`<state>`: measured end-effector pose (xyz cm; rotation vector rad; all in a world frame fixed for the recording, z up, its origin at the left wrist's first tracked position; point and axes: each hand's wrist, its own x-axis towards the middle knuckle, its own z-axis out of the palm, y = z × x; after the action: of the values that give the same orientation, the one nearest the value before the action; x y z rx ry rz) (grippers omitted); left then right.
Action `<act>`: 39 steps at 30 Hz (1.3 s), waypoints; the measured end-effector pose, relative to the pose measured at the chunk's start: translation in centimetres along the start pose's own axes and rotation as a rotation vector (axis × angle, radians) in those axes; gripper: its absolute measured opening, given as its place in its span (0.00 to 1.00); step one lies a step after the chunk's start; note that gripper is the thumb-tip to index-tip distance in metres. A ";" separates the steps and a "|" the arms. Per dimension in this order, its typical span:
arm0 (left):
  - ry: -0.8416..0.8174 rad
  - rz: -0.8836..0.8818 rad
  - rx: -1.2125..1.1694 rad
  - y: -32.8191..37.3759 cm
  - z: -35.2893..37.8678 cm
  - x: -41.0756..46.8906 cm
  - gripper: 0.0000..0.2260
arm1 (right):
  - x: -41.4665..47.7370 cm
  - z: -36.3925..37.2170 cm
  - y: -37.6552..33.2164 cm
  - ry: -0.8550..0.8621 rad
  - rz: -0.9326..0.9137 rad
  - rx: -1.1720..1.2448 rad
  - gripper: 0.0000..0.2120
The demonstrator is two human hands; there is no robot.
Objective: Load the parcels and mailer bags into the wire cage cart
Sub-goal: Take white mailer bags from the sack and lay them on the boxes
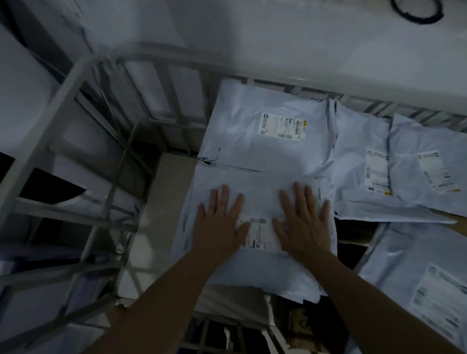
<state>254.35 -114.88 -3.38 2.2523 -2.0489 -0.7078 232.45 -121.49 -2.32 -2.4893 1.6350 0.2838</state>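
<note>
I look down into the wire cage cart point(71, 97), which holds several pale blue mailer bags. The nearest mailer bag point(253, 182) lies flat in the middle, its white label between my hands. My left hand point(220, 224) presses on it with fingers spread flat. Just to the right, my right hand point(304, 227) lies flat on the same bag. Behind it sits another mailer bag point(268, 130) with a label facing up. More mailer bags point(423, 167) overlap at the right, and one mailer bag point(422, 284) lies at the lower right.
The cart's metal bars run along the left side and the far rim point(283, 80). A white wall point(285, 33) stands behind the cart. A white parcel edge point(168, 190) shows left of the near bag. Dark gaps lie between the bags at the lower middle.
</note>
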 end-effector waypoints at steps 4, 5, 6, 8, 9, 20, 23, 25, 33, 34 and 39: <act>0.225 0.051 0.045 -0.5 1.8 0.7 0.32 | 0.3 2.4 -0.2 0.082 0.037 0.072 0.35; 0.254 0.048 0.064 -0.3 2.3 0.6 0.31 | 0.3 2.9 -0.2 0.090 0.042 0.084 0.34; 0.280 0.045 0.076 -0.1 2.8 0.6 0.31 | 0.2 3.3 -0.2 0.103 0.045 0.092 0.34; 0.304 0.037 0.083 0.0 3.7 0.7 0.31 | 0.1 4.0 -0.1 0.136 0.051 0.103 0.34; 0.308 0.036 0.085 -0.1 4.1 0.9 0.31 | 0.1 4.3 -0.1 0.155 0.050 0.107 0.34; 0.307 0.039 0.081 -0.7 5.1 1.5 0.30 | 0.6 5.6 -0.2 0.174 0.050 0.088 0.33; 0.312 0.045 0.087 -0.9 5.4 1.5 0.30 | 0.6 5.8 -0.3 0.176 0.052 0.090 0.33; 0.324 0.052 0.087 -1.0 5.6 1.5 0.31 | 0.6 5.9 -0.3 0.188 0.053 0.103 0.33; 0.324 0.055 0.073 -1.0 5.7 1.5 0.30 | 0.6 6.2 -0.4 0.189 0.061 0.093 0.33; 0.320 0.058 0.068 -1.1 5.6 1.5 0.30 | 0.6 6.2 -0.5 0.195 0.064 0.092 0.33; 0.265 0.072 0.086 -1.4 5.2 1.4 0.35 | 0.6 5.9 -0.6 0.174 0.072 0.073 0.34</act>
<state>253.93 -114.57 -8.89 2.1639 -2.0536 -0.3014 232.83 -120.43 -8.22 -2.4652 1.7675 0.0151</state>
